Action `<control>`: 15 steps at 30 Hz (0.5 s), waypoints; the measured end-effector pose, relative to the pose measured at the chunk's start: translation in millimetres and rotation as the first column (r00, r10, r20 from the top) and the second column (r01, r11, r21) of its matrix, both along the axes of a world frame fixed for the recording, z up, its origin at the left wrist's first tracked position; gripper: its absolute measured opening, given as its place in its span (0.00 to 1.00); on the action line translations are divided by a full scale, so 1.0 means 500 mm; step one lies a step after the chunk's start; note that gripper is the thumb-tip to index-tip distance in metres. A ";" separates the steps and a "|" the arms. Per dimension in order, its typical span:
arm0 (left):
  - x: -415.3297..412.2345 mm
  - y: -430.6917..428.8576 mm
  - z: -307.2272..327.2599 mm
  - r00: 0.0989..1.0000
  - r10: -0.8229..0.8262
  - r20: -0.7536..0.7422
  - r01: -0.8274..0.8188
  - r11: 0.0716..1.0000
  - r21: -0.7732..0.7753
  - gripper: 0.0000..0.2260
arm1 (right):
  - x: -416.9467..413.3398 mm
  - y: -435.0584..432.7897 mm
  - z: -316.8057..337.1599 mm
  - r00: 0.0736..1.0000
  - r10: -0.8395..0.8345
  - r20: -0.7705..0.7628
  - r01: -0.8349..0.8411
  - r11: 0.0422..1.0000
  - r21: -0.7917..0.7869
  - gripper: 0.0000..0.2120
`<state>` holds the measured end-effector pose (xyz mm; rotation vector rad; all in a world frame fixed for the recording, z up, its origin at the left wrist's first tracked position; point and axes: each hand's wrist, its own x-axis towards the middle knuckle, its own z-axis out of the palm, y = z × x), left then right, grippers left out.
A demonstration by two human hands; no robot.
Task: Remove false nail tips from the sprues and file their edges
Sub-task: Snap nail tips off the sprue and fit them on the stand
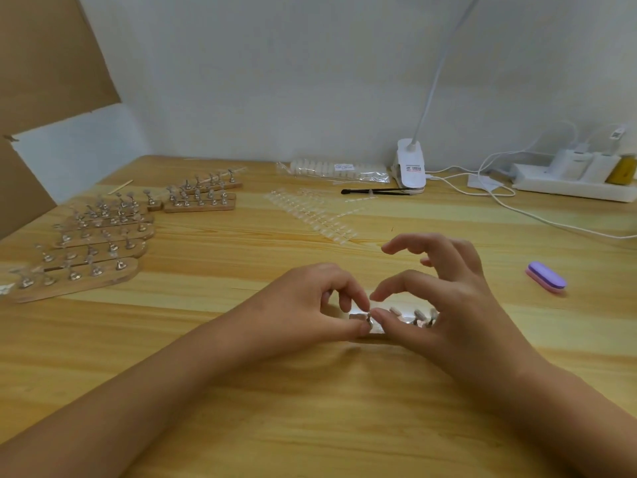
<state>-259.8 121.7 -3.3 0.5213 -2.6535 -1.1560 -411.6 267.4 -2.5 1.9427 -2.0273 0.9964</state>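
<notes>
left hand (pixel 320 301) pinches a small grey piece (pixel 368 319), tip or peg unclear, at the left end of a wooden stand (pixel 375 337) on the table (pixel 241 391). right hand (pixel 458 305) arches over the stand, thumb against the piece; gripping or just touching, cannot tell. looks like mounting, not filing. clear sprues (pixel 310 215) lie behind, purple file (pixel 546 277) to the right. next probably: twist off a tip, pick up the file.
</notes>
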 end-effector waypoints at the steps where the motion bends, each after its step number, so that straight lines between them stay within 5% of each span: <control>1: -0.002 0.000 -0.002 1.000 -0.006 -0.009 0.006 1.000 0.004 0.07 | 0.002 0.000 -0.001 1.000 0.002 -0.021 -0.002 1.000 -0.003 0.10; 9: -0.007 0.000 -0.008 0.999 0.015 -0.035 -0.013 0.999 0.052 0.04 | 0.008 -0.002 -0.001 0.993 0.002 -0.116 0.001 1.000 0.030 0.15; 15: -0.008 -0.001 -0.009 0.999 0.017 -0.030 -0.016 0.999 0.046 0.04 | 0.011 -0.006 -0.007 0.994 -0.002 -0.112 0.004 1.000 0.015 0.09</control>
